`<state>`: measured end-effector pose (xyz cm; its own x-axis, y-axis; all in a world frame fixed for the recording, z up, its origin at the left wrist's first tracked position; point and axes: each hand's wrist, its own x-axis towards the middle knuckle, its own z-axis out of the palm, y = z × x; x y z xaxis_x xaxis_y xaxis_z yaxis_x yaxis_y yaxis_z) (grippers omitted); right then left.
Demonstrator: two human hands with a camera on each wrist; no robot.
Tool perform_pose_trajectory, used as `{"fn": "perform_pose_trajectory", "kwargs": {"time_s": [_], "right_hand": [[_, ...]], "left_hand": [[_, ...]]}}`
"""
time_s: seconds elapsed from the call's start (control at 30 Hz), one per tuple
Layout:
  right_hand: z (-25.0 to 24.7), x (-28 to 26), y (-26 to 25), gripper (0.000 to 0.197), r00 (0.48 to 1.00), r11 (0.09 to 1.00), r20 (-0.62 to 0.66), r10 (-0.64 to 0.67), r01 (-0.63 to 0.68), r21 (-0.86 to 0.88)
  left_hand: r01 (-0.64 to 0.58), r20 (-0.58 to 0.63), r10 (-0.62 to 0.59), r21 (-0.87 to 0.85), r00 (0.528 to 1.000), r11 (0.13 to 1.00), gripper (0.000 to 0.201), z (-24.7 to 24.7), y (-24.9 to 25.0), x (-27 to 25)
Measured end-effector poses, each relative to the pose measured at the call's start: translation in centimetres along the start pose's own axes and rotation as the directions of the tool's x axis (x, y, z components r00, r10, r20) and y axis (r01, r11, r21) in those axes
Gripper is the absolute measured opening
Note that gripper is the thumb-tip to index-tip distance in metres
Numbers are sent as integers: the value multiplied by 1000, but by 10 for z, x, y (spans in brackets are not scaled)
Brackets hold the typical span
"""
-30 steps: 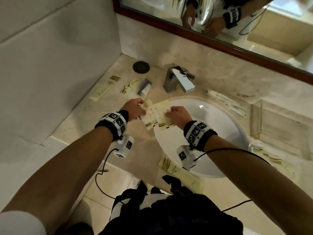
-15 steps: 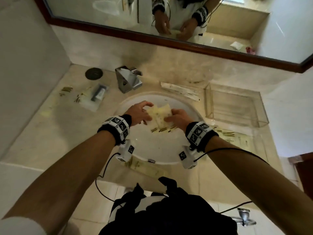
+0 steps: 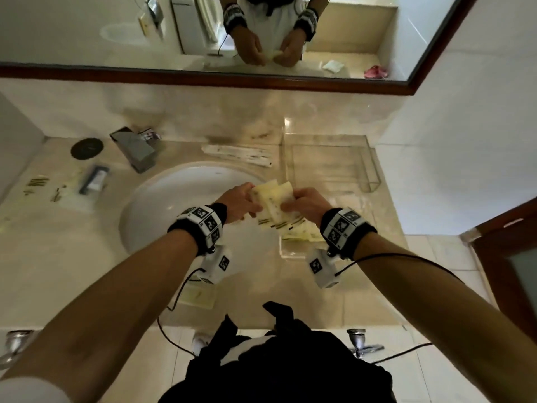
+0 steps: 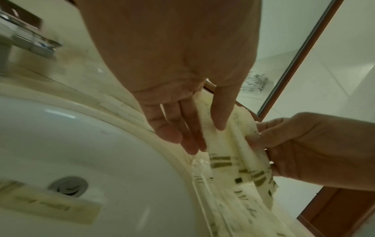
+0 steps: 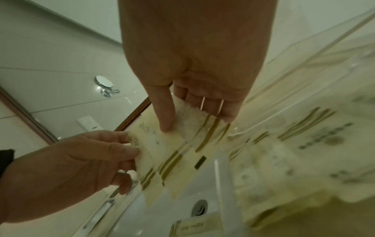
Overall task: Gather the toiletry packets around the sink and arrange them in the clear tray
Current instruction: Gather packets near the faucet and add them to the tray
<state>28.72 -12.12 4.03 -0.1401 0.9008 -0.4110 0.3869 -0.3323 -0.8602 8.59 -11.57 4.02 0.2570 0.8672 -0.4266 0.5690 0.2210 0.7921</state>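
Note:
Both hands hold one small stack of pale yellow toiletry packets (image 3: 271, 203) with olive stripes, just above the right rim of the sink. My left hand (image 3: 250, 202) pinches the stack's left edge between thumb and fingers (image 4: 220, 121). My right hand (image 3: 288, 205) pinches the right edge, its thumb (image 5: 164, 115) on top. The clear tray (image 3: 368, 170) lies on the counter right of the sink. Its left wall is just beyond the packets. More packets (image 3: 302, 234) lie flat at the tray's near end (image 5: 308, 133).
A long white packet (image 3: 238, 156) lies behind the white sink (image 3: 174, 205). Loose packets lie left of the faucet (image 3: 136, 149), one with a dark item (image 3: 93, 179). Another packet (image 3: 198, 295) sits on the front counter edge. A mirror spans the back wall.
Both hands carried the stack rightward from the sink's left rim to its right rim beside the tray. The head view swung right, bringing the whole tray into sight.

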Motion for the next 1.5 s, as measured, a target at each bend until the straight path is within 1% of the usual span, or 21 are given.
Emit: {"fn": "perform_pose_trajectory", "kwargs": {"time_s": [0.13, 0.2, 0.27, 0.33, 0.4, 0.47, 0.53, 0.73, 0.8, 0.83, 0.87, 0.9, 0.93, 0.97, 1.03, 1.07, 1.13, 1.2, 1.33, 1.4, 1.5], "right_hand": [[-42, -13, 26, 23, 998, 998, -51, 26, -23, 61], [-62, -17, 38, 19, 993, 994, -109, 45, -35, 99], [-84, -19, 53, 15, 978, 993, -193, 81, -62, 102], [-104, -17, 68, 14, 961, 992, -247, 125, -115, 55], [-117, -16, 79, 15, 952, 979, -251, 173, -193, -58], [-124, -13, 86, 27, 941, 950, -255, 222, -268, -161], [-123, -9, 89, 34, 942, 948, -243, 230, -274, -164], [-93, 6, 91, 37, 944, 945, -185, 274, -300, -132], [-88, 5, 87, 36, 916, 942, -227, 330, -337, 10], [-84, 3, 83, 35, 910, 939, -264, 319, -341, -39], [-79, 0, 84, 35, 949, 918, -254, 187, -261, -299], [-76, 2, 82, 35, 962, 879, -233, 141, -230, -419], [-75, 3, 81, 35, 968, 866, -207, 144, -225, -446], [-72, 6, 80, 35, 964, 886, -221, 149, -229, -403], [-72, 14, 81, 31, 939, 937, -204, 276, -310, -159], [-69, 16, 79, 28, 921, 934, -246, 300, -337, -120], [-69, 20, 83, 29, 899, 892, -293, 324, -394, -221], [-71, 21, 90, 31, 905, 866, -270, 329, -403, -295], [-74, 19, 93, 30, 922, 886, -276, 272, -352, -302], [-75, 18, 93, 30, 925, 887, -258, 277, -350, -300], [-78, 14, 92, 32, 935, 854, -268, 233, -328, -405]], "left_hand": [[-25, -57, 29, 64, 998, 998, 26, 36, 27, 10], [-22, -99, 34, 118, 995, 993, 15, 47, 34, 15], [-7, -127, 30, 172, 991, 985, 13, 58, 38, 19], [10, -143, 21, 212, 989, 977, 12, 66, 38, 21], [29, -154, 6, 225, 988, 974, 16, 72, 37, 22], [44, -166, -6, 225, 986, 973, 21, 74, 35, 24], [64, -165, -27, 221, 986, 973, 23, 73, 34, 25], [74, -173, -41, 191, 984, 979, 20, 63, 30, 27], [79, -174, -48, 177, 984, 981, 21, 61, 27, 28], [84, -175, -54, 169, 983, 982, 22, 60, 25, 28], [92, -179, -63, 160, 982, 983, 22, 59, 23, 28], [100, -185, -71, 152, 980, 983, 22, 58, 21, 28], [107, -190, -78, 144, 979, 984, 23, 57, 19, 28], [112, -194, -84, 135, 977, 984, 23, 56, 17, 29], [123, -190, -98, 126, 977, 984, 24, 54, 15, 28], [131, -187, -106, 127, 977, 983, 24, 54, 14, 27], [137, -185, -113, 124, 976, 983, 23, 54, 13, 26], [138, -185, -116, 112, 976, 984, 23, 56, 12, 25], [129, -192, -107, 105, 976, 986, 17, 64, 15, 24], [135, -203, -109, 117, 973, 984, 14, 69, 17, 24], [142, -201, -116, 123, 973, 982, 10, 75, 21, 28]]}}
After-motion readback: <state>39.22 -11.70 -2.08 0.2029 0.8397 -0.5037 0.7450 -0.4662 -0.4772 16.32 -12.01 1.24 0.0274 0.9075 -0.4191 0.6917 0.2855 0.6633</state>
